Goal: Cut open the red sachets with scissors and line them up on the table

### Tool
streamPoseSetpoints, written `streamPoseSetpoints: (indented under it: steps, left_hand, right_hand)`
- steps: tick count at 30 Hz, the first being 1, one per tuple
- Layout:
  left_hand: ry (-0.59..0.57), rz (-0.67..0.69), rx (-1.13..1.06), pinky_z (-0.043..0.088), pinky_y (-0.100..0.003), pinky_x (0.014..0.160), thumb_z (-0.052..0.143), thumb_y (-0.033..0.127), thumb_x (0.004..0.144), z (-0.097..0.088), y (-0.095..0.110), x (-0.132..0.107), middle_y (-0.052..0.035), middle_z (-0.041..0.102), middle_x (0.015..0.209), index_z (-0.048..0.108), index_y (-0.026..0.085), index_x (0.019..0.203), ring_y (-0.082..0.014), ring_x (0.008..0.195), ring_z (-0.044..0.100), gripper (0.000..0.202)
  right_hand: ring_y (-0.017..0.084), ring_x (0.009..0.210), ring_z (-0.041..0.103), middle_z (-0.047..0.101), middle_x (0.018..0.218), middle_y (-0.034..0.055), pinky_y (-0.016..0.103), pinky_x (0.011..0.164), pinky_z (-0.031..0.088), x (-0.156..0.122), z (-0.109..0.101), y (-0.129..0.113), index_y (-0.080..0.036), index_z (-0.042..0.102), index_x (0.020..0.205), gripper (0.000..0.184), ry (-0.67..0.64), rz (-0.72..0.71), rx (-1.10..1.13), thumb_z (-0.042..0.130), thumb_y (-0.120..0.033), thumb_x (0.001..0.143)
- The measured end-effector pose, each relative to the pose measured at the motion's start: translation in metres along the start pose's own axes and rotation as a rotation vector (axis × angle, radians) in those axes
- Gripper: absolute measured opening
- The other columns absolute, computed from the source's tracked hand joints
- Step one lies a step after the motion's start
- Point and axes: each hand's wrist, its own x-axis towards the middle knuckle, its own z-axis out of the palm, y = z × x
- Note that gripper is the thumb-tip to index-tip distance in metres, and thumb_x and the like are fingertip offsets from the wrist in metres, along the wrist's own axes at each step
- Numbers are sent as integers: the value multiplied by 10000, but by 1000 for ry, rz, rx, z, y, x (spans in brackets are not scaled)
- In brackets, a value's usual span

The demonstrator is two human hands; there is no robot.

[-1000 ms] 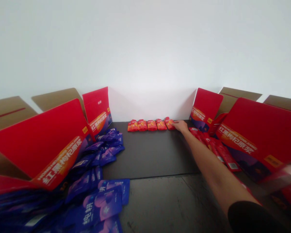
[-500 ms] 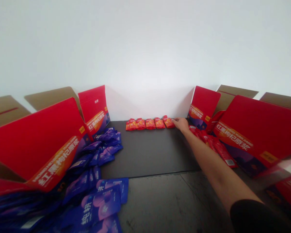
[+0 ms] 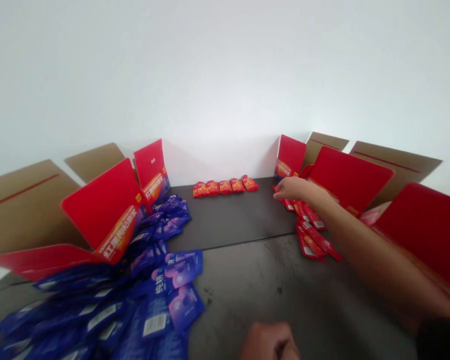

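Observation:
A row of small red-and-orange sachets [image 3: 225, 187] lies along the far edge of the dark table. My right hand [image 3: 292, 189] reaches out to the right of that row, its fingers together just over the near end of a loose heap of long red sachets [image 3: 309, 231]. Nothing shows in its grip. At the bottom edge, my left hand [image 3: 268, 342] appears curled and blurred, partly cut off by the frame, over the bare table and away from any packet. A large spread of blue-purple sachets [image 3: 153, 300] lies to its left.
Open cartons with red inner flaps and brown cardboard outer flaps stand on both sides, the left one [image 3: 105, 210] and the right one [image 3: 348, 175]. The dark table top [image 3: 243, 225] has a seam across it. A white wall rises behind.
My right hand has moved right, from the end of the sachet row to the red heap. My left hand has entered at the bottom. The view has shifted, and the cartons sit differently.

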Motion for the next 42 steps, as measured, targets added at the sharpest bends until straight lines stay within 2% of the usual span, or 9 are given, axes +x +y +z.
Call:
streamPoseSetpoints:
  steps: [3, 6, 9, 12, 18, 25, 31, 38, 42]
  left_hand:
    - [78, 114, -88, 256, -281, 562, 459, 218, 835, 2, 2, -2, 36, 393, 570, 440, 197, 614, -124, 584, 411, 223]
    - [98, 219, -137, 278, -279, 582, 410, 295, 842, 2, 1, -8, 28, 408, 585, 447, 202, 625, -133, 601, 415, 239]
    - [95, 279, -114, 292, -281, 607, 399, 318, 847, 2, 0, -11, 23, 418, 591, 445, 204, 622, -138, 609, 427, 256]
    - [97, 306, -73, 301, -286, 625, 398, 317, 847, 2, 0, -10, 21, 430, 595, 440, 207, 620, -142, 614, 437, 256]
    - [91, 316, 4, 299, -289, 634, 379, 332, 863, 2, 3, -11, 24, 424, 600, 442, 208, 629, -146, 628, 442, 272]
    - [83, 305, 25, 262, -294, 606, 385, 336, 877, 3, 4, -12, 35, 392, 588, 419, 210, 625, -136, 607, 418, 285]
    - [84, 308, 27, 247, -302, 607, 392, 340, 871, 1, 6, -12, 36, 405, 583, 425, 209, 624, -137, 608, 431, 282]
    - [85, 300, 38, 237, -295, 598, 401, 339, 880, 3, 3, -12, 41, 399, 582, 434, 207, 635, -131, 596, 422, 279]
    - [99, 303, 46, 239, -288, 586, 428, 314, 874, 4, 2, -11, 44, 401, 573, 440, 204, 632, -125, 581, 421, 266]
  right_hand:
    - [321, 940, 740, 769, 833, 106, 392, 888, 536, -68, 4, 18, -215, 798, 768, 272, -92, 3, -88, 866, -475, 730]
    - [346, 928, 748, 774, 885, 155, 405, 835, 550, -124, 18, 28, -194, 798, 818, 321, -148, 43, -162, 860, -490, 712]
    - [365, 961, 749, 774, 991, 204, 403, 805, 555, -160, 36, 30, -163, 798, 941, 386, -131, 110, -158, 833, -487, 734]
    - [361, 1012, 744, 764, 1096, 216, 394, 811, 553, -182, 50, 33, -168, 784, 1038, 421, -96, 157, -142, 759, -519, 808]
    - [330, 977, 745, 767, 1090, 187, 365, 782, 535, -200, 67, 50, -185, 769, 1094, 496, -41, 176, -85, 690, -614, 859]
    - [333, 1059, 722, 747, 1182, 164, 349, 847, 531, -204, 76, 64, -174, 761, 1172, 632, 28, 134, -13, 679, -705, 839]
    - [319, 1103, 713, 745, 1232, 137, 347, 891, 536, -203, 85, 67, -166, 708, 1291, 616, 67, 148, 41, 743, -585, 841]
    - [293, 1041, 734, 787, 1127, 65, 316, 878, 540, -205, 81, 69, -231, 781, 1125, 355, 111, 139, 113, 758, -443, 840]
    - [264, 997, 742, 788, 1101, 57, 288, 840, 541, -206, 83, 68, -229, 743, 1246, 443, 126, 128, 141, 768, -362, 824]
